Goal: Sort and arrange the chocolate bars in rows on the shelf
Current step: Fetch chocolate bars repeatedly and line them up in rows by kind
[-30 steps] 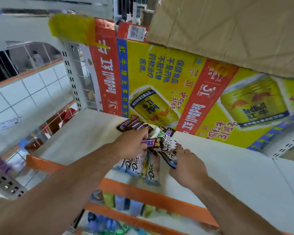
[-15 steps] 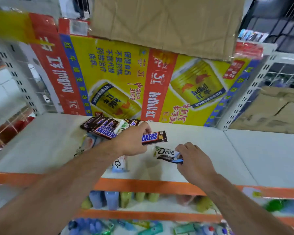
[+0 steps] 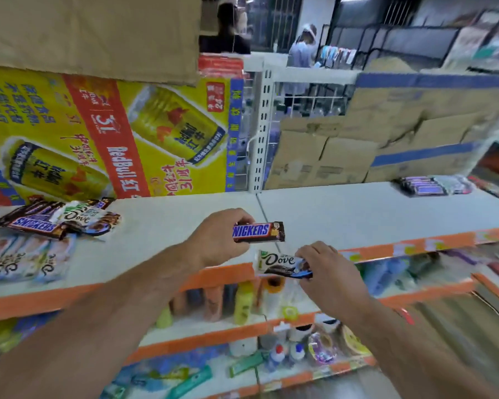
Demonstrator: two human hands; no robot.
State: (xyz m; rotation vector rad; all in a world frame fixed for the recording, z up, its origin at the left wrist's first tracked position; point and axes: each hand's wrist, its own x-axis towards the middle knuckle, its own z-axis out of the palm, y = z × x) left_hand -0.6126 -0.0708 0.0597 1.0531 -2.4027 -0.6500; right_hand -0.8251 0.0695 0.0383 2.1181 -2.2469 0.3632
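My left hand [image 3: 221, 239] grips a brown Snickers bar [image 3: 261, 231] above the white shelf [image 3: 343, 214]. My right hand [image 3: 326, 269] pinches a Dove bar [image 3: 277, 262] just over the shelf's orange front edge. At the far left lies a mixed pile of Snickers bars [image 3: 32, 221] and a dark Dove bar [image 3: 85, 217]. Several pale Dove bars [image 3: 26, 262] lie side by side in front of the pile. A small row of bars [image 3: 432, 185] sits on the shelf at the far right.
A yellow and red Red Bull carton [image 3: 113, 139] stands behind the pile, with brown cardboard [image 3: 92, 33] above it. Cardboard boxes [image 3: 372, 148] fill the back right behind a white upright [image 3: 261, 128]. Lower shelves [image 3: 242, 326] hold bottles. A person [image 3: 301, 50] stands far behind.
Both hands have lifted their bars out of the pile and carried them to the right. The view has swung right, so the pile now lies at the far left.
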